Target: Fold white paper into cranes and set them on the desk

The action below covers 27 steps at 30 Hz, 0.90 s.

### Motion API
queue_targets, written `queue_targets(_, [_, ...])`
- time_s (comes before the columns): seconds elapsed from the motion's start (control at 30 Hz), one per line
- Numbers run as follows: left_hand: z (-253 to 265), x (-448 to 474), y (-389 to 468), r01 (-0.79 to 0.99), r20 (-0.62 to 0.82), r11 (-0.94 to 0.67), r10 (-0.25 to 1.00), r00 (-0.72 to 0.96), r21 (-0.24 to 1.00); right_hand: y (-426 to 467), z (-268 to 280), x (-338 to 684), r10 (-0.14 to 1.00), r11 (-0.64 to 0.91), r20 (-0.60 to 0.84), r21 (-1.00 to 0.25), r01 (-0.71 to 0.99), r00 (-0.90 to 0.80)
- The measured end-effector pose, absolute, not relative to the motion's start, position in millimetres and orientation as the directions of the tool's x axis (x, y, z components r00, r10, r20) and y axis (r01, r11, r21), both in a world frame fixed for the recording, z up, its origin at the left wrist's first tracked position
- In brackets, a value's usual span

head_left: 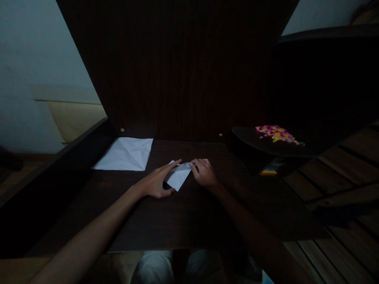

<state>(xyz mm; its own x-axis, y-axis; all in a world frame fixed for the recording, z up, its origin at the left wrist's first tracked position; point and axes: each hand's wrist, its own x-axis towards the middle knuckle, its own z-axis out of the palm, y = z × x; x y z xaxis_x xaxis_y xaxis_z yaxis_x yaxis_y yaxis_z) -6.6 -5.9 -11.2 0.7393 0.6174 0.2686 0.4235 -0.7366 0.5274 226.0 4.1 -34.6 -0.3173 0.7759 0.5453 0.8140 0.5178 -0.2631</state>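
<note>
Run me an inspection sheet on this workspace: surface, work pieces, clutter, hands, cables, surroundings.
Surface: dark wooden desk, dimly lit.
Work pieces: small white paper between the hands; larger creased white sheet lying at the desk's left rear.
Clutter: pile of small colorful pieces on the side shelf at right; a yellow-and-red item below it, too dark to identify.
Hands: left hand spread around the small paper's left side; right hand curled at its upper right corner.
Cables: nothing seen.
Surroundings: pale wall at left, wooden slats at right.
</note>
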Motion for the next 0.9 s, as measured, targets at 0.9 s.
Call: queue_targets(0.9, [-15.8,-8.5,-0.2,0.523,0.294,-0.690,0.704,0.647,0.501,3.5,-31.8,227.5,0.820,0.462,0.554,-0.495,0.736,-0.142])
